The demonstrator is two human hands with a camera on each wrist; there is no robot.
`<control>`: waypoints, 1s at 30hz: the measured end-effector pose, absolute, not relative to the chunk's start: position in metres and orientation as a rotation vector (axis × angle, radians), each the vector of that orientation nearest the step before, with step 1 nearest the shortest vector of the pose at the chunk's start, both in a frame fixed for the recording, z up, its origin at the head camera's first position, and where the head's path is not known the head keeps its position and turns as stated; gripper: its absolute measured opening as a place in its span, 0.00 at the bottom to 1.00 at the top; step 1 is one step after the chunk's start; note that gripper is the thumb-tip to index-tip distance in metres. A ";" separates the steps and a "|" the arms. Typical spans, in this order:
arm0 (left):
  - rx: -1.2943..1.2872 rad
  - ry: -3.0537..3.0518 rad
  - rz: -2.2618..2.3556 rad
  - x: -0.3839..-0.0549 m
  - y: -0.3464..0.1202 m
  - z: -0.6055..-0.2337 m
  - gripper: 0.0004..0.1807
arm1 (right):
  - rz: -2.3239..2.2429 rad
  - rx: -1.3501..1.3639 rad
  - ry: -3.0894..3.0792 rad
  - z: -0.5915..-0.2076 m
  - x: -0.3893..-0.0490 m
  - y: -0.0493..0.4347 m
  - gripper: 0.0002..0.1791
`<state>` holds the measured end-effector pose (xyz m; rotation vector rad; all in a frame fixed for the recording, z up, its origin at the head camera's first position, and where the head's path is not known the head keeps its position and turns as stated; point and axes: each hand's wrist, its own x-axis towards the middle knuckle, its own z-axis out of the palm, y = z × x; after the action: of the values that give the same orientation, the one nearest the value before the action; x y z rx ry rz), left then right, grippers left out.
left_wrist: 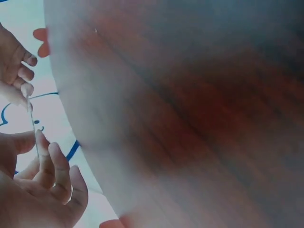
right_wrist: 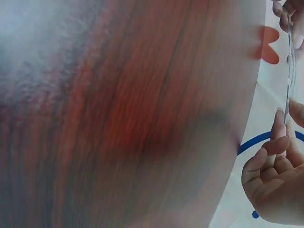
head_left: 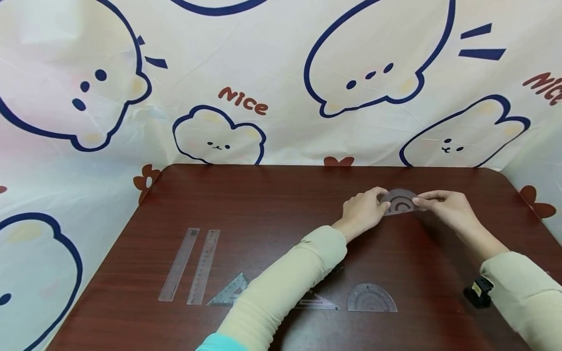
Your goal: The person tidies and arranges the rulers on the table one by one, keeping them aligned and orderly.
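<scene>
Over the far right part of the table, my left hand (head_left: 362,209) and right hand (head_left: 449,208) hold a clear plastic protractor (head_left: 396,194) between them. Each pinches one end between thumb and fingers, and its curved edge points up in the head view. Seen edge-on in the right wrist view, the protractor (right_wrist: 288,76) is a thin line between the fingertips, raised above the table. In the left wrist view, the left hand (left_wrist: 42,183) grips the lower end with its other fingers spread.
A second clear protractor (head_left: 372,298) lies on the brown table (head_left: 272,200), nearer the front. Left of it lie two set squares (head_left: 226,293), partly covered by the left sleeve (head_left: 281,282). Two clear rulers (head_left: 179,265) lie side by side farther left. A patterned cloth (head_left: 281,58) hangs behind.
</scene>
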<state>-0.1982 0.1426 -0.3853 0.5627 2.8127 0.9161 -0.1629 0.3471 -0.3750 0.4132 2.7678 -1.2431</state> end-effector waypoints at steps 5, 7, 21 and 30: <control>0.580 2.798 0.935 -0.193 0.139 -0.379 0.17 | -1.192 0.353 2.798 -0.371 -0.152 0.345 0.37; 0.594 2.794 0.924 -0.191 0.138 -0.376 0.16 | -1.163 0.303 2.821 -0.370 -0.147 0.344 0.35; 0.700 2.750 0.792 -0.172 0.125 -0.365 0.16 | -1.093 0.019 2.984 -0.371 -0.114 0.339 0.23; 0.738 2.697 0.820 -0.157 0.130 -0.360 0.14 | -1.062 0.009 2.981 -0.365 -0.099 0.349 0.20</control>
<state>-0.1568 0.1303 -0.3599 0.7380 2.6973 0.8199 -0.0985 0.3492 -0.3647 0.0092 2.9812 -1.0617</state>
